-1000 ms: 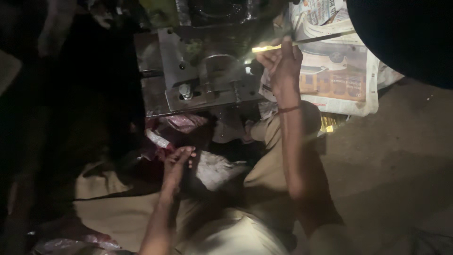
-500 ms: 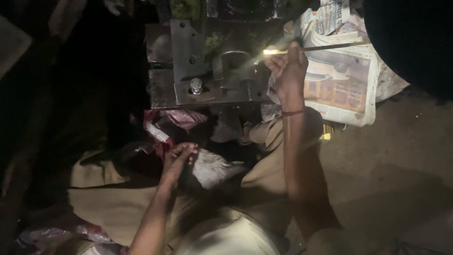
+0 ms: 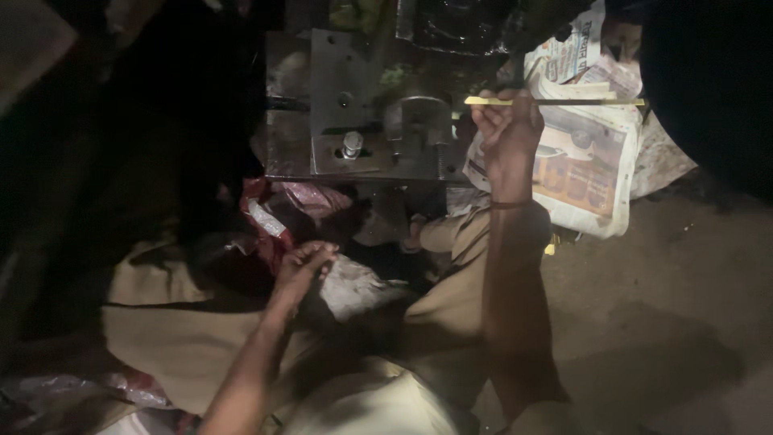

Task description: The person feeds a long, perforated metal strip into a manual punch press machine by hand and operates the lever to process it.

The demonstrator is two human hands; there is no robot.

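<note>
Both hands were in view, well apart from each other. Raised toward the machine, the right hand (image 3: pixel 507 129) was closed in a fist around a thin yellow stick (image 3: pixel 555 101), which lay level and reached from just left of the knuckles out to the right over a spread newspaper (image 3: pixel 584 165). Lower down, the left hand (image 3: pixel 304 262) hung over the lap with its fingers curled and pressed together at the tips; the light was too poor to tell whether anything sat between them. Just right of that hand lay a crumpled pale rag (image 3: pixel 354 286), and just above and left of it a red plastic bag (image 3: pixel 270 221) showed, bunched against the person's khaki trousers (image 3: pixel 185 338).

Left of the stick stood a grey metal machine block (image 3: pixel 362 121), its flat plate carrying a upright bolt (image 3: pixel 352 143) and a rounded steel housing (image 3: pixel 419 117) beside it. The newspaper rested on a bare concrete floor (image 3: pixel 660 306), with what may have been a dark rounded object (image 3: pixel 717 72) at the top right corner.
</note>
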